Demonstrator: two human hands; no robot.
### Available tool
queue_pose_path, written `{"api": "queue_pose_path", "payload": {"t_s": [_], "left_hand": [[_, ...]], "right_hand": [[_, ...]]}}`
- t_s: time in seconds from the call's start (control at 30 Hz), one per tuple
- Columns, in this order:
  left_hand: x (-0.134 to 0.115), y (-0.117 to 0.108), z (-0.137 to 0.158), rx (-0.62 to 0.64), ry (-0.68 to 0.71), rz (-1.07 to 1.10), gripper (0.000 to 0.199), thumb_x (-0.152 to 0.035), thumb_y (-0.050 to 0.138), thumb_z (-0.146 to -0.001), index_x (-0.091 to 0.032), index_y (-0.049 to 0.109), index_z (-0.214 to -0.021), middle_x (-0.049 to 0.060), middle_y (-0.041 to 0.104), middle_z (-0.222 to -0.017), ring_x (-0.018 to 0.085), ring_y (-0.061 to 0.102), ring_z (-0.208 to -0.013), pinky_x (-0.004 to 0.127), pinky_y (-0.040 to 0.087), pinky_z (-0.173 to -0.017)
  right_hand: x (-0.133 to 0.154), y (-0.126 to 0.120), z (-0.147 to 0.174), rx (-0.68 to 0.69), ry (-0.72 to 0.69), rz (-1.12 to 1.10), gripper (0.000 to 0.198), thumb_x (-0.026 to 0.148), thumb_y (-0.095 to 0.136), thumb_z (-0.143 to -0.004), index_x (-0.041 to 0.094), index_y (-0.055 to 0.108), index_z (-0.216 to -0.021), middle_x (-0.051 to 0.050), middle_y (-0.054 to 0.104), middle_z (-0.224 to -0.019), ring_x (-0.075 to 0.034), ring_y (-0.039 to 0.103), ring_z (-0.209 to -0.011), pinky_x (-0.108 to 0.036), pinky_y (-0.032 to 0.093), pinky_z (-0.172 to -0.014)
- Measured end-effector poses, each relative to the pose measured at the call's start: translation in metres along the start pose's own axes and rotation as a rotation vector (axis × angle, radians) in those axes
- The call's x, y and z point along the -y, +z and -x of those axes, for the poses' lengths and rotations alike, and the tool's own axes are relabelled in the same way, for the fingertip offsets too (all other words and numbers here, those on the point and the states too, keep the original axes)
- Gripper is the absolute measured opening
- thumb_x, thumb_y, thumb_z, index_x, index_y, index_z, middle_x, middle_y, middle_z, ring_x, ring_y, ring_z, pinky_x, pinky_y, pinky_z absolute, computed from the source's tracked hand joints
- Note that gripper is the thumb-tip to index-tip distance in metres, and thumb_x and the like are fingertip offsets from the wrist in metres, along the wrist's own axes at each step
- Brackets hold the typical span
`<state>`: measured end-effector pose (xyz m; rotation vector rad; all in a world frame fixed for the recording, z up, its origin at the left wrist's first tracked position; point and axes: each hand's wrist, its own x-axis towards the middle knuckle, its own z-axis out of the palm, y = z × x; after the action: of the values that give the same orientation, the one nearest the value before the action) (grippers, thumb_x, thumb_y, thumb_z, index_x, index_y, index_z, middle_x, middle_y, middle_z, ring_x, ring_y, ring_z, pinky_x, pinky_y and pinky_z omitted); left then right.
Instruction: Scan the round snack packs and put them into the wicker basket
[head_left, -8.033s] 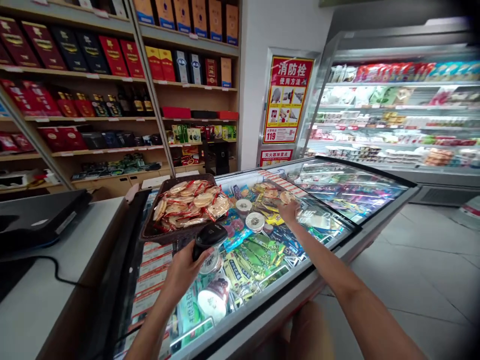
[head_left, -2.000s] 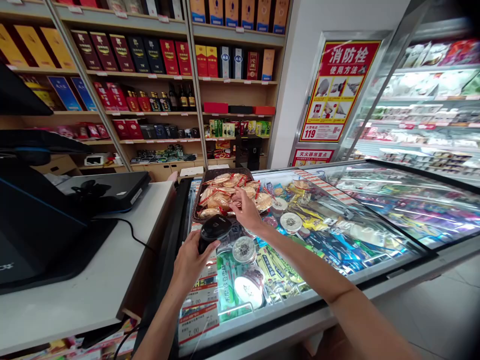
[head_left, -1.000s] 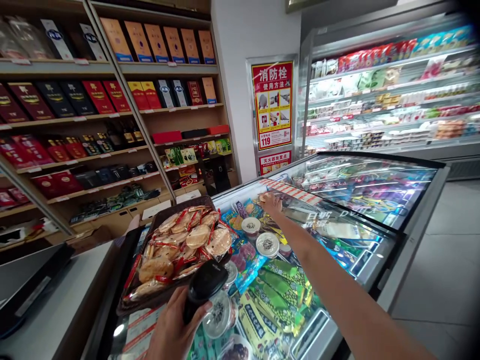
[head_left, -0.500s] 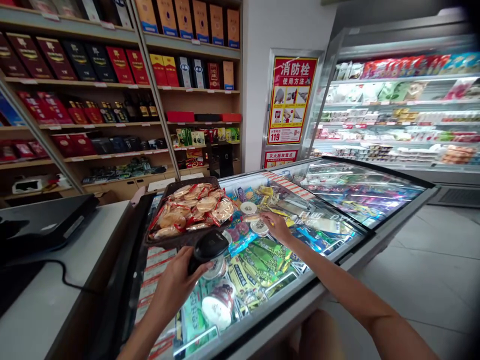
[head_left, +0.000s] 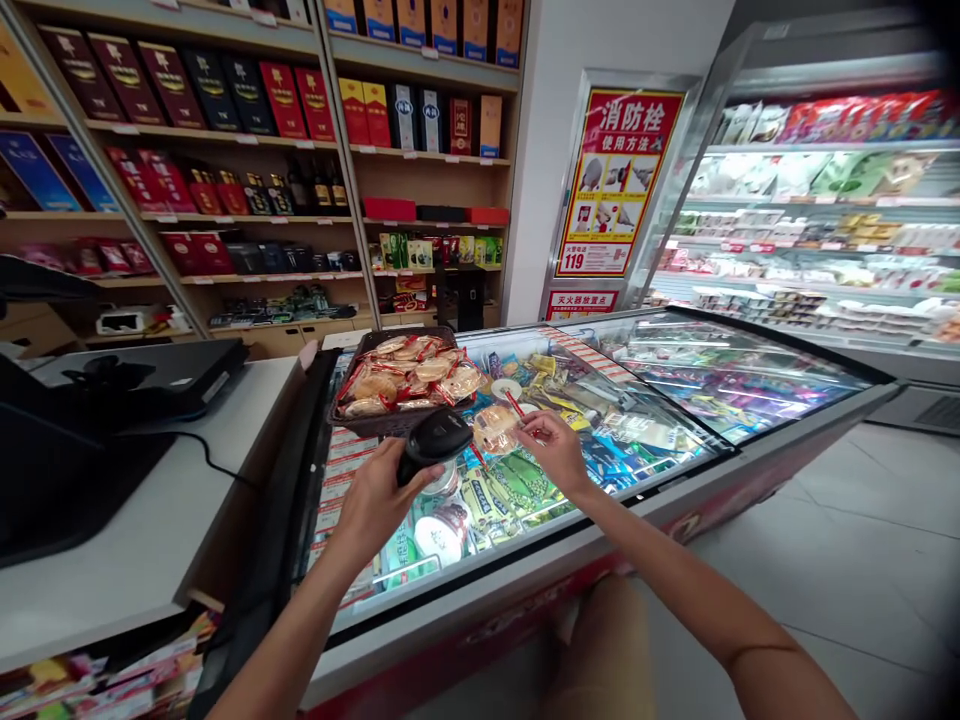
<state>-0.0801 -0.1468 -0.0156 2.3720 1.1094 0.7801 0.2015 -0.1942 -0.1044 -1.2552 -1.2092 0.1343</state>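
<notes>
My left hand [head_left: 381,500] is closed around the handle of a black barcode scanner [head_left: 435,440], whose head points right. Between the fingertips of my right hand [head_left: 556,452] is the edge of a packaged flatbread [head_left: 495,430] in a clear wrapper with red ends. It hangs just to the right of the scanner's head, above the freezer's glass top. A dark basket [head_left: 358,424] piled with similar wrapped breads [head_left: 420,368] sits on the glass, beyond the scanner.
Under the glass of the chest freezer [head_left: 637,492] lie ice cream packs and tubs [head_left: 439,538]. A counter [head_left: 135,530] with a black monitor stand [head_left: 45,470] and cable stands at left. Shelves of boxes [head_left: 292,100] line the back; a lit refrigerated display [head_left: 825,220] is at right.
My right hand has turned the packaged flatbread from nearly edge-on to face the camera, close by the scanner. The view has shifted left. My left hand still grips the scanner.
</notes>
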Motion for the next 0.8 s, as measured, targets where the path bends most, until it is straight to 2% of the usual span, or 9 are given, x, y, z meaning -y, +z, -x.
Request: {"api": "queue_pose_path", "payload": {"t_s": [0.13, 0.27, 0.5, 0.63, 0.8], "left_hand": [[-0.006, 0.002, 0.004, 0.011, 0.025, -0.016, 0.038, -0.057, 0.052, -0.087, -0.020, 0.059, -0.082, 0.004, 0.059, -0.084, 0.021, 0.058, -0.075, 0.031, 0.038, -0.064], [-0.004, 0.003, 0.009, 0.030, 0.018, -0.037, 0.039, -0.059, 0.050, -0.087, -0.020, 0.057, -0.083, 0.005, 0.059, -0.084, 0.023, 0.058, -0.076, 0.032, 0.039, -0.067], [0.019, -0.005, 0.018, 0.005, -0.039, -0.019, 0.042, -0.061, 0.049, -0.086, -0.020, 0.058, -0.084, 0.006, 0.061, -0.085, 0.024, 0.060, -0.078, 0.034, 0.043, -0.071], [0.038, -0.012, 0.024, -0.020, -0.122, -0.002, 0.043, -0.062, 0.049, -0.085, -0.020, 0.058, -0.083, 0.006, 0.063, -0.085, 0.024, 0.061, -0.078, 0.034, 0.045, -0.071], [0.054, -0.019, 0.029, -0.036, -0.145, 0.029, 0.044, -0.060, 0.051, -0.084, -0.019, 0.063, -0.094, 0.008, 0.067, -0.095, 0.026, 0.064, -0.088, 0.035, 0.047, -0.076]], "right_hand": [[0.017, 0.004, 0.006, -0.012, -0.033, 0.005, 0.025, 0.045, 0.074, -0.080, 0.022, 0.065, -0.074, -0.008, 0.065, -0.095, -0.022, 0.066, -0.092, -0.035, 0.060, -0.072], [0.022, 0.008, 0.007, -0.023, -0.038, 0.007, 0.026, 0.045, 0.075, -0.080, 0.022, 0.064, -0.073, -0.008, 0.066, -0.094, -0.021, 0.066, -0.090, -0.034, 0.060, -0.071], [0.022, 0.029, -0.002, -0.017, -0.040, 0.011, 0.026, 0.045, 0.073, -0.082, 0.021, 0.064, -0.074, -0.008, 0.065, -0.094, -0.021, 0.065, -0.090, -0.032, 0.059, -0.068], [0.028, 0.057, -0.024, -0.032, -0.131, 0.063, 0.020, 0.038, 0.069, -0.085, 0.021, 0.063, -0.076, -0.008, 0.065, -0.095, -0.021, 0.065, -0.093, -0.034, 0.059, -0.072], [0.037, 0.116, -0.071, -0.047, -0.252, 0.117, 0.010, 0.026, 0.064, -0.087, 0.022, 0.062, -0.078, -0.007, 0.062, -0.098, -0.021, 0.062, -0.099, -0.036, 0.056, -0.084]]}}
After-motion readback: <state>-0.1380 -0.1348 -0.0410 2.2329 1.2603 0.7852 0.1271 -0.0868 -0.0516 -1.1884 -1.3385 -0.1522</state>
